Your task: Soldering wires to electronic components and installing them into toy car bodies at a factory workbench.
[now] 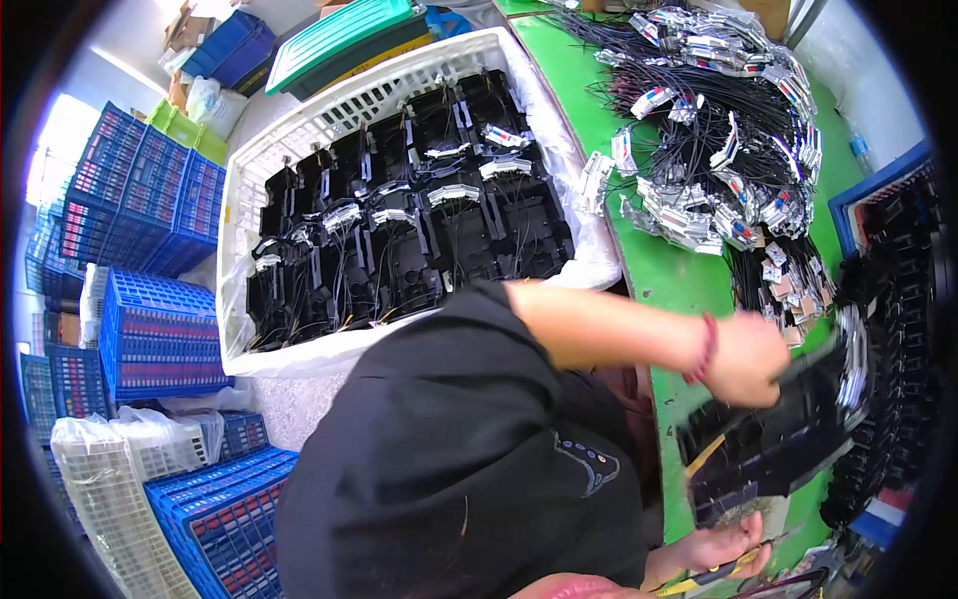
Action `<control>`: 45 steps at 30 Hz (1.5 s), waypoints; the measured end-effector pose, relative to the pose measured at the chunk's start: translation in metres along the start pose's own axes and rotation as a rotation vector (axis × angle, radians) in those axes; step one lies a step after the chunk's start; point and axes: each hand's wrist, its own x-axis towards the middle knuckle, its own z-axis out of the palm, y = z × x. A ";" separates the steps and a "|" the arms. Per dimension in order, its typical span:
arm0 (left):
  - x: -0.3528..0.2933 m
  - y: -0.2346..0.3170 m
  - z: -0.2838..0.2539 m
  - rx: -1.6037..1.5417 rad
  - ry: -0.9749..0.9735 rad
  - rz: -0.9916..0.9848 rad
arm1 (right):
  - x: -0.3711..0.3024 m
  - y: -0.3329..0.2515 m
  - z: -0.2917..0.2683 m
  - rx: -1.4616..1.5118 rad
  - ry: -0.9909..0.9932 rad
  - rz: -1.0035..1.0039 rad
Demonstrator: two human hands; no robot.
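My left hand point(743, 361), with a red beaded bracelet at the wrist, is closed at the upper edge of a black plastic housing point(763, 439). The housing is tilted over the green table and slightly blurred; a yellow strip shows on it, and silver connectors lie at its far end. Below it, my right hand point(723, 551) is wrapped round a slim tool point(699, 579) with a yellow-and-black handle and a thin pointed tip. The tool's exact kind is unclear. Bundles of black cables with silver connectors point(689, 215) cover the table beyond my left hand.
A white crate point(232, 299) lined with plastic holds rows of similar black housings. On the green table point(644, 265), a blue-edged bin point(848, 205) of black parts stands at the right. Blue crates point(150, 329) are stacked at left, near a green-lidded box point(339, 40).
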 end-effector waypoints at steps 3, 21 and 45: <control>-0.078 -0.013 -0.118 0.122 0.041 -0.222 | -0.003 0.014 -0.012 0.003 -0.097 0.030; -0.402 -0.366 -0.346 1.305 -0.339 -1.001 | -0.034 0.015 0.064 -0.254 -0.326 0.284; -0.466 -0.475 -0.236 0.535 0.922 -1.729 | -0.032 0.023 0.115 -0.514 -0.480 0.363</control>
